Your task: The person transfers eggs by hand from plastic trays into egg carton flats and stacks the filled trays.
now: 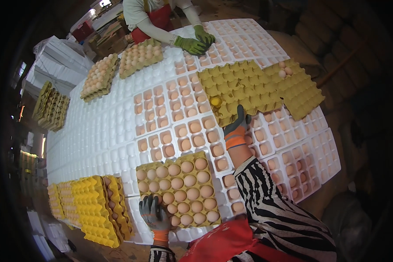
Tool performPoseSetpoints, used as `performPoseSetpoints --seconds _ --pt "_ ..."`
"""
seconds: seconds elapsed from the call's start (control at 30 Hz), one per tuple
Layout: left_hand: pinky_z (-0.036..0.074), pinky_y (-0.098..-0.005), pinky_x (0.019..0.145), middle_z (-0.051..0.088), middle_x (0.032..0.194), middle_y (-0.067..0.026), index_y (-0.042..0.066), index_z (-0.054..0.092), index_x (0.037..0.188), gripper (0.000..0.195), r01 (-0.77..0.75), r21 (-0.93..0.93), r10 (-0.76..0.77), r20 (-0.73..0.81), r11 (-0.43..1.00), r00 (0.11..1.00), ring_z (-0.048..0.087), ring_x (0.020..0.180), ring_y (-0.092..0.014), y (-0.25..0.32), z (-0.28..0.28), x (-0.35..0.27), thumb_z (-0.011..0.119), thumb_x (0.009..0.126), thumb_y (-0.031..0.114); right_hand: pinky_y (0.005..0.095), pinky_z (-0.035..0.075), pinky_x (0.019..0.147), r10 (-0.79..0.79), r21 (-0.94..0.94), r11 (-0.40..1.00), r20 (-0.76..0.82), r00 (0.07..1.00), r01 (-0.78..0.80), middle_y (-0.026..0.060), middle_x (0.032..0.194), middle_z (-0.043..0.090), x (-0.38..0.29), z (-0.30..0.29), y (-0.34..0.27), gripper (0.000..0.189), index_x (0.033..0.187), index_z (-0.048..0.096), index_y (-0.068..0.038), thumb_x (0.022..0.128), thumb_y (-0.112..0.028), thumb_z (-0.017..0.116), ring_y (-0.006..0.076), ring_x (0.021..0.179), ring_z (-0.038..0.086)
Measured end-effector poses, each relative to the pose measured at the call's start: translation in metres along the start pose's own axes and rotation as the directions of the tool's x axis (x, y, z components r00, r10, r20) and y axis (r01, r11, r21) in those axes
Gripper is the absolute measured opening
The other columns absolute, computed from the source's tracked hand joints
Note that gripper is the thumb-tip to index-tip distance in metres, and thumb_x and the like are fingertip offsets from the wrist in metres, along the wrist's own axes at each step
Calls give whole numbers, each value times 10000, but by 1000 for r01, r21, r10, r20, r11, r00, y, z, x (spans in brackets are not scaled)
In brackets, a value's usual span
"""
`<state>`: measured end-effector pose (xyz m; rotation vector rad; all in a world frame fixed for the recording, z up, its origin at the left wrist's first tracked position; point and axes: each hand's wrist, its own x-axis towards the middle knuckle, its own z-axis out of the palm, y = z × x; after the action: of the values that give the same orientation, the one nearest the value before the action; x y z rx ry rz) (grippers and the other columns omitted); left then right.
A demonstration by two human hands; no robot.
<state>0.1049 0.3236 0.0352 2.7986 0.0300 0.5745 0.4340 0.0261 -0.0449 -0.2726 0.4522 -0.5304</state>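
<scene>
A pulp egg tray full of eggs lies close before me on the white foam egg trays. My left hand, in a grey glove with an orange cuff, rests at its left edge with the fingertips over an egg; whether it grips anything is unclear. My right hand, gloved alike, touches the near edge of an empty pulp tray lying over filled foam trays. A broken egg with its yolk sits in that tray's left part. A second pulp tray adjoins it on the right, with several eggs at its far end.
Yellow trays with eggs stand at the left front. Pulp trays of eggs and a tray stack line the far left edge. Across the table, a person in green gloves works over foam trays. White foam trays cover the left side.
</scene>
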Motion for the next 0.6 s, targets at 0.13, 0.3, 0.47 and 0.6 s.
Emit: performPoseSetpoints --seconds 0.13,0.3,0.47,0.6 --pt "342 -569 1124 604 1273 -165 66 637 1246 481 -15 -8 15 -22 1000 1000 534 1240 -383 3 1 2 612 768 19 440 544 889 31 28 999 17 999 -32 59 1296 585 10 -11 -2 511 1310 518 -129 867 -46 759 268 1118 592" --pt "338 -574 1123 605 1270 -165 71 636 1249 477 -11 -13 10 -42 1000 999 533 1238 -383 1 -1 -1 614 774 26 441 541 908 0 -61 998 -35 999 -2 75 1300 598 -11 9 -5 468 1340 522 -141 910 -91 699 284 1139 599" --pt "341 -574 1114 602 1272 -168 73 634 1251 470 -13 -20 12 -44 1000 999 531 1236 -387 -5 0 -5 617 782 46 472 552 882 212 -159 965 12 977 -208 71 1308 600 -21 14 -29 509 1388 496 -224 924 -117 675 285 1153 604" --pt "342 -573 1110 599 1269 -167 71 631 1247 460 -28 -44 26 -48 999 998 527 1237 -390 0 0 -1 621 787 63 441 554 885 290 -297 912 -24 957 -284 83 1290 614 -11 6 -43 441 1374 512 -153 953 -191 637 275 1142 618"
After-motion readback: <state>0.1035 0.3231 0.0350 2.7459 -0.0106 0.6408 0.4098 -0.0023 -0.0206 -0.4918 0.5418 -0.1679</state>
